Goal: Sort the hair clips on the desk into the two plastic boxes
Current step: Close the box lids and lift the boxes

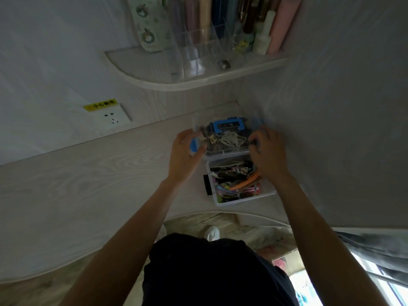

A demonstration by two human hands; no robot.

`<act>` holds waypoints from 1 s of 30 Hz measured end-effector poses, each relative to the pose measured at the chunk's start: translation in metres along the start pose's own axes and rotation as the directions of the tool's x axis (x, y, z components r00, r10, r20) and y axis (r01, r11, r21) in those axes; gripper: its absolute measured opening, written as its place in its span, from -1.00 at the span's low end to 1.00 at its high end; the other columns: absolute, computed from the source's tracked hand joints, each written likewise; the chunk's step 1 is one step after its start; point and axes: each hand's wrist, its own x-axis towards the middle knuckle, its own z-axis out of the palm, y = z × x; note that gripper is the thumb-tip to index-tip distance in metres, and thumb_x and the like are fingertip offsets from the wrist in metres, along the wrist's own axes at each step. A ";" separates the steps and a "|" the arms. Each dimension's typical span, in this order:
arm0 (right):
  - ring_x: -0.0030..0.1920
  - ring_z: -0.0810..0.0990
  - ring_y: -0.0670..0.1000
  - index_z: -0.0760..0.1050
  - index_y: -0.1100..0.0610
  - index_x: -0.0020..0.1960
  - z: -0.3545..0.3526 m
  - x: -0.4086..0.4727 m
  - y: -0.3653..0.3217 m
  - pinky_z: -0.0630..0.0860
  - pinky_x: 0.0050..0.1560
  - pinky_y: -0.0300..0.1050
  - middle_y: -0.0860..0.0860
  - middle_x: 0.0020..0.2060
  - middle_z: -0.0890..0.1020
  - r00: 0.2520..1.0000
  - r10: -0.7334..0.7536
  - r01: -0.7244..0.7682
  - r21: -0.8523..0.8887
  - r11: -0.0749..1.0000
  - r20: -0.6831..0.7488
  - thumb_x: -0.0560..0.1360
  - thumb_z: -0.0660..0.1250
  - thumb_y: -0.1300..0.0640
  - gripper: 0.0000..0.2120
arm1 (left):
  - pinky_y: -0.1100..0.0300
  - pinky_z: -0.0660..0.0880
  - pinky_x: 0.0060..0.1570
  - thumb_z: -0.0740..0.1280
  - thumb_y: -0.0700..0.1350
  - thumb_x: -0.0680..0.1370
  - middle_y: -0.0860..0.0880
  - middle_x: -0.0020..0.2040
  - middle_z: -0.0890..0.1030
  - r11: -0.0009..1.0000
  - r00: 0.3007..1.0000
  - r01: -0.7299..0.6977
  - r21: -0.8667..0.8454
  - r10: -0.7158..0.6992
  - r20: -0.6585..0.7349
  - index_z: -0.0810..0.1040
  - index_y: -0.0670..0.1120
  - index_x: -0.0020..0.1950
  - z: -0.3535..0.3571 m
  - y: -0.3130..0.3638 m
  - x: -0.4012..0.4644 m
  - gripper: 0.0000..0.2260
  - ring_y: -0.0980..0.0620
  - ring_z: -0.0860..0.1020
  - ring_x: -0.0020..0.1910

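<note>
Behind both hands (187,151) (268,151), far box (225,138) sides hidden, contents blurry.

Dim, soft-focus view with wide-angle bending at the edges; overexposed daylight glares from the window (379,290) at lower right.

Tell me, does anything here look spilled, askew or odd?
Nothing looks spilled. The near box stands open, heaped with clips. Both hands, left and right, hold the far box by its blue latches. No loose clips show on the desk.
</note>
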 end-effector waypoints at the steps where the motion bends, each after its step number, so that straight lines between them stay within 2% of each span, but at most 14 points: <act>1: 0.23 0.41 0.26 0.47 0.20 0.07 -0.001 0.005 -0.002 0.34 0.19 0.08 0.23 0.21 0.47 0.999 0.009 -0.010 -0.005 1.000 -0.031 0.45 0.18 0.14 -0.76 | -0.05 0.48 0.20 0.35 -0.05 0.51 -0.13 0.28 0.41 0.999 0.999 0.048 -0.020 -0.048 -0.026 0.46 -0.08 0.28 0.000 -0.001 0.003 -0.64 -0.06 0.43 0.24; 3: 0.26 0.38 0.27 0.42 0.23 0.21 -0.001 0.016 -0.003 0.34 0.23 0.11 0.25 0.27 0.43 0.999 0.038 -0.039 -0.035 0.999 -0.035 0.51 0.20 0.18 -0.71 | -0.01 0.49 0.19 0.36 -0.08 0.50 -0.14 0.31 0.39 0.987 0.986 0.159 -0.018 -0.160 -0.042 0.39 -0.10 0.35 0.002 -0.001 0.011 -0.57 -0.05 0.45 0.24; 7: 0.35 0.33 0.24 0.25 0.25 0.40 0.007 0.034 0.000 0.30 0.34 0.07 0.23 0.40 0.32 0.989 0.089 -0.080 -0.082 0.993 0.115 0.58 0.16 0.19 -0.59 | 0.13 0.45 0.18 0.35 -0.07 0.51 -0.15 0.34 0.40 0.965 0.965 0.261 0.019 -0.261 0.018 0.33 -0.10 0.41 0.005 0.001 0.023 -0.51 -0.06 0.49 0.21; 12: 0.41 0.27 0.22 0.20 0.22 0.45 0.013 0.036 0.005 0.27 0.40 0.06 0.20 0.46 0.23 0.985 0.075 -0.063 -0.082 0.995 0.157 0.59 0.12 0.18 -0.57 | -0.01 0.53 0.11 0.38 -0.08 0.47 -0.14 0.22 0.51 0.962 0.962 0.271 -0.021 -0.270 0.042 0.40 -0.09 0.35 0.007 -0.006 0.022 -0.53 -0.05 0.54 0.11; 15: 0.42 0.25 0.21 0.19 0.19 0.46 0.016 0.034 0.002 0.26 0.39 0.04 0.18 0.48 0.20 0.982 0.096 -0.081 -0.099 0.992 0.161 0.60 0.11 0.18 -0.57 | 0.10 0.55 -0.02 0.38 -0.09 0.47 -0.14 0.18 0.54 0.963 0.964 0.264 -0.048 -0.263 0.021 0.43 -0.09 0.32 0.008 -0.006 0.019 -0.58 -0.02 0.57 0.02; 18: 0.41 0.27 0.20 0.19 0.15 0.46 0.016 0.036 0.002 0.29 0.38 0.06 0.14 0.48 0.19 0.980 0.108 -0.090 -0.114 0.989 0.164 0.61 0.10 0.16 -0.57 | 0.25 0.46 -0.12 0.39 -0.11 0.46 -0.11 0.15 0.56 0.959 0.960 0.278 -0.055 -0.279 -0.010 0.45 -0.09 0.28 0.008 -0.006 0.023 -0.60 0.02 0.57 -0.01; 20: 0.42 0.27 0.19 0.19 0.13 0.47 0.015 0.036 0.003 0.29 0.38 0.05 0.12 0.49 0.18 0.979 0.120 -0.109 -0.079 0.991 0.162 0.61 0.09 0.15 -0.57 | 0.22 0.44 -0.06 0.40 -0.11 0.45 -0.11 0.15 0.58 0.959 0.958 0.283 -0.018 -0.283 -0.037 0.45 -0.09 0.28 0.006 -0.006 0.026 -0.59 -0.03 0.56 0.05; 22: 0.44 0.25 0.16 0.22 0.13 0.45 0.016 0.031 0.004 0.24 0.40 -0.01 0.12 0.49 0.19 0.984 0.099 -0.106 0.039 0.994 0.151 0.61 0.08 0.20 -0.59 | 0.26 0.40 -0.04 0.40 -0.10 0.45 -0.09 0.16 0.58 0.961 0.959 0.277 0.010 -0.276 -0.067 0.46 -0.09 0.28 0.001 -0.007 0.028 -0.59 0.00 0.54 0.07; 25: 0.42 0.28 0.14 0.28 0.17 0.42 0.020 0.021 0.004 0.21 0.41 -0.05 0.15 0.44 0.29 0.993 0.076 -0.090 0.163 0.983 0.091 0.59 0.11 0.26 -0.60 | 0.26 0.38 0.04 0.42 -0.06 0.44 -0.07 0.26 0.52 0.959 0.954 0.283 0.014 -0.279 -0.112 0.43 -0.07 0.33 -0.007 -0.010 0.027 -0.53 -0.01 0.49 0.18; 28: 0.34 0.35 0.22 0.31 0.23 0.37 0.024 0.021 0.004 0.29 0.35 0.05 0.23 0.34 0.38 0.980 0.191 -0.180 0.146 0.973 -0.058 0.52 0.28 0.15 -0.55 | 0.10 0.41 0.14 0.43 -0.02 0.42 -0.07 0.34 0.43 0.937 0.931 0.348 0.018 -0.343 -0.124 0.33 -0.02 0.40 -0.012 -0.014 0.026 -0.42 -0.03 0.44 0.26; 30: 0.31 0.37 0.20 0.28 0.23 0.37 0.021 0.025 0.002 0.33 0.31 0.03 0.22 0.32 0.40 0.957 0.286 -0.267 0.234 0.935 -0.051 0.46 0.37 0.05 -0.43 | 0.06 0.46 0.17 0.43 0.00 0.42 -0.07 0.36 0.42 0.919 0.911 0.395 -0.013 -0.393 -0.124 0.26 -0.02 0.43 -0.013 -0.016 0.023 -0.37 -0.03 0.46 0.26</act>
